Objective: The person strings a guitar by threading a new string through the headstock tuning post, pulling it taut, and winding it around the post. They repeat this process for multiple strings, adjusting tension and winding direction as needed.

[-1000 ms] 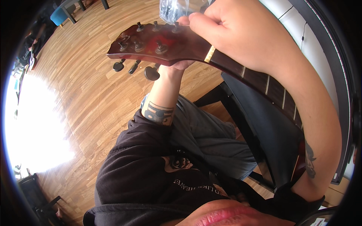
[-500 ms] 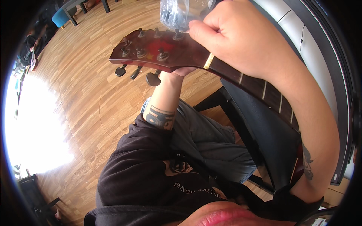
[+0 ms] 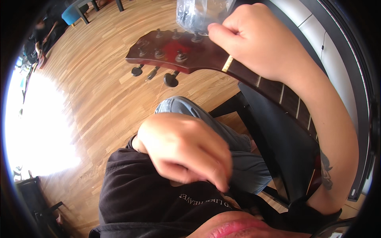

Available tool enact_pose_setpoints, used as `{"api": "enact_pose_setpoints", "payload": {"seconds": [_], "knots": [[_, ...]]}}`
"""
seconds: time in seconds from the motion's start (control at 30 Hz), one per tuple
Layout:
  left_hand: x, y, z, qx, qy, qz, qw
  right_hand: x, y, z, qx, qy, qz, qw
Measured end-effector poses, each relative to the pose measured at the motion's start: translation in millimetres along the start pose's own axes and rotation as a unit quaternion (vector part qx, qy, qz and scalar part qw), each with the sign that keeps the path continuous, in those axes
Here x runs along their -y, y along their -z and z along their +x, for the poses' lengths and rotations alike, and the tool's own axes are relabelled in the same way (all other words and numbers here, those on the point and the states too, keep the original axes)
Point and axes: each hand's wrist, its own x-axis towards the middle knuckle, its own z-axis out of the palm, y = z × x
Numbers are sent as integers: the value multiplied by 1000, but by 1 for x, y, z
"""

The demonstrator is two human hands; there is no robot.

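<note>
A dark red guitar headstock with tuning posts and black tuning pegs extends left across the upper middle. No strings show over the visible dark fretboard or the pale nut. My right hand is closed round the neck beside the nut, its curled fingertips hidden. In front of my chest, clear of the guitar, is my left hand, slightly smeared by motion. Its fingers are curled downward and together; anything between them is hidden.
A clear plastic bag lies behind the headstock. Black padded furniture stands under the neck, and a piano keyboard runs along the right. A thin loose string curves over the wooden floor. Top left is a blue stool.
My left hand has left the underside of the headstock and moved down toward my chest. My right hand stays at the neck. The guitar sits slightly farther right in the picture.
</note>
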Motion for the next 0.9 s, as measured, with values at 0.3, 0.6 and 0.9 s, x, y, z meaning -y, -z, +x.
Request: {"api": "enact_pose_setpoints", "payload": {"seconds": [0.3,0.6,0.9], "knots": [[-5,-20,15,-5,-51,93,994,-10,-9,3,-24,40,-22,999],[13,-30,21,25,-71,96,993,-13,-17,3,-42,2,-13,999],[-3,-24,6,26,-113,114,987,-12,-15,5,-40,-1,-29,999]]}}
